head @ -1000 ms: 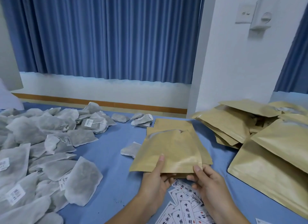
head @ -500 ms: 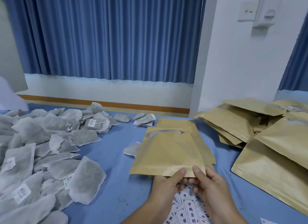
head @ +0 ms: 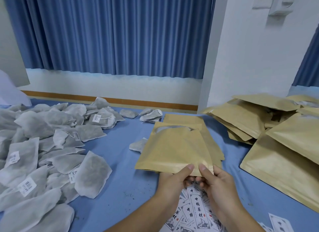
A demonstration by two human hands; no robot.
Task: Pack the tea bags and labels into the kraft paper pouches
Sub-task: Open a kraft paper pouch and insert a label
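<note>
Since a second earlier, the left hand (head: 172, 181) had slid right along the near edge of the pouch (head: 174, 150) to meet the right hand (head: 217, 183). Both pinched that edge, thumbs on top, fingers curled beneath. Flat tan kraft paper, its far mouth gaped on a pale lining. It lay over spare pouches (head: 212, 143) mid-table (head: 124, 180), beyond the printed labels (head: 196, 209), with tea bags (head: 43, 145) heaped left.

You have soft, even light here, bright but not harsh, and the white pillar (head: 250, 59) looks evenly pale. Below the pillar, the kraft pouch (head: 174, 150) lays only a faint, soft-edged shadow on the blue worktop (head: 120, 180). Left of the pillar the curtain (head: 112, 33) leans at the frame edge, bent by the wide lens. Fine detail looks slightly smeared.
</note>
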